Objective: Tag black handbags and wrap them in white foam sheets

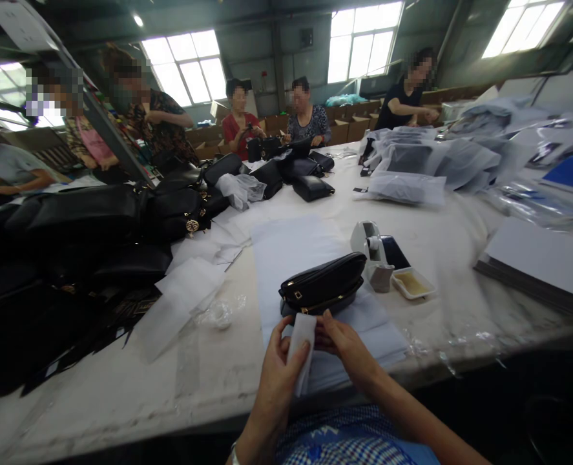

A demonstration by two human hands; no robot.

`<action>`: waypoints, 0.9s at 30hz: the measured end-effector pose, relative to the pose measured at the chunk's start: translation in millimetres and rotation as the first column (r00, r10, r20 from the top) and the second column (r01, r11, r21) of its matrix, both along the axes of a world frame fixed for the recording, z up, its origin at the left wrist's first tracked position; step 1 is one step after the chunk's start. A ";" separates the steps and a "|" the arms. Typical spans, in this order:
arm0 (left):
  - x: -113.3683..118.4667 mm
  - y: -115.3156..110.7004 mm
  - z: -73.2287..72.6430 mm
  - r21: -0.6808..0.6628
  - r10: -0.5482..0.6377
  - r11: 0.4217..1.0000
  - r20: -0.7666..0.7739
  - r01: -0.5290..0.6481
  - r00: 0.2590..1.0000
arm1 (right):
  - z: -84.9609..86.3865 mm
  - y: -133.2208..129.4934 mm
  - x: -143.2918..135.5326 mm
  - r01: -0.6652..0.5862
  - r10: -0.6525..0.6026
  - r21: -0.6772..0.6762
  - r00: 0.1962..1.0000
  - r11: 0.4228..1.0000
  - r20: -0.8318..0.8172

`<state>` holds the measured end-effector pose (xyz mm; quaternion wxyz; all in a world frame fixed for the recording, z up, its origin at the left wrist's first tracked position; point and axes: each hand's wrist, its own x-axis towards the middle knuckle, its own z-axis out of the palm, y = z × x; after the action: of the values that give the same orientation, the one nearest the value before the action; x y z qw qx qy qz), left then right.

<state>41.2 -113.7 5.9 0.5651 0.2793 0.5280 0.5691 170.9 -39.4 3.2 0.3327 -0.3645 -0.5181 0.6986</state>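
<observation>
A small black purse (pixel 323 284) with gold hardware lies on a stack of white paper sheets (pixel 291 252) near the table's front edge. Just in front of it, my left hand (pixel 276 368) and my right hand (pixel 345 342) both pinch a small folded piece of white foam sheet (pixel 302 345), held upright between them. My right fingertips are close to the purse's near edge.
A tape dispenser (pixel 371 242) and a small tray (pixel 412 283) sit right of the purse. Black bags (pixel 97 226) pile up at left, loose white sheets (pixel 179 300) beside them. Bagged goods (pixel 407 187) and boxes (pixel 542 258) lie right. Several other people work along the table's left side and far end.
</observation>
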 end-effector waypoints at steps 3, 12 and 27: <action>5.4 0.9 2.1 0.021 0.018 1.000 -0.005 -0.018 1.000 | 8.6 -3.5 -5.9 0.023 -0.031 0.097 0.997 0.995 0.075; 9.8 3.3 3.4 0.026 0.102 0.995 -0.120 -0.099 0.987 | 3.5 -45.6 18.3 -0.036 -0.043 0.229 0.943 0.973 0.331; -3.8 -26.0 4.4 -0.145 0.018 0.989 0.050 -0.010 0.999 | -13.7 -56.4 13.6 -0.132 0.122 0.035 0.970 0.991 0.210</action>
<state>37.4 -139.6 10.3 0.5932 0.2193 0.5550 0.5404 184.5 -95.9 -10.5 0.2403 -0.3931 -0.5890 0.6639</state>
